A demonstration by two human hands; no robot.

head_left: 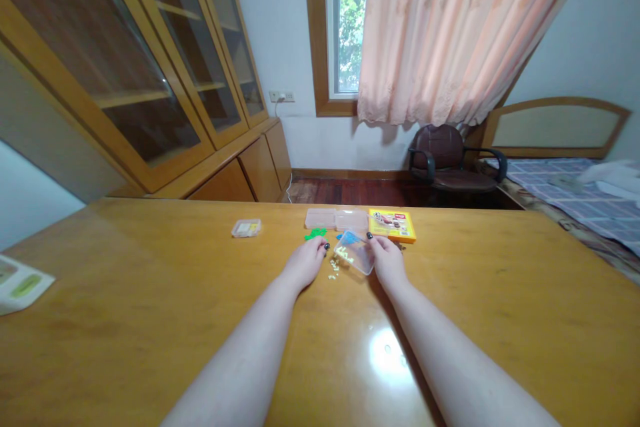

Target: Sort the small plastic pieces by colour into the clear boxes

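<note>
My right hand is closed on the edge of a small clear plastic box, tilted down to the left. Pale yellow small pieces lie at its low side, and more loose pale pieces are on the table just below it. My left hand rests left of the box with curled fingers; whatever is in them is hidden. Just beyond it lies a heap of green pieces. Blue pieces show behind and through the clear box. Dark brown pieces are partly covered by my right hand.
A clear divided case stands near the far edge of the wooden table, beside a yellow box. A small clear container sits further left. A white object is at the left edge. A chair stands beyond.
</note>
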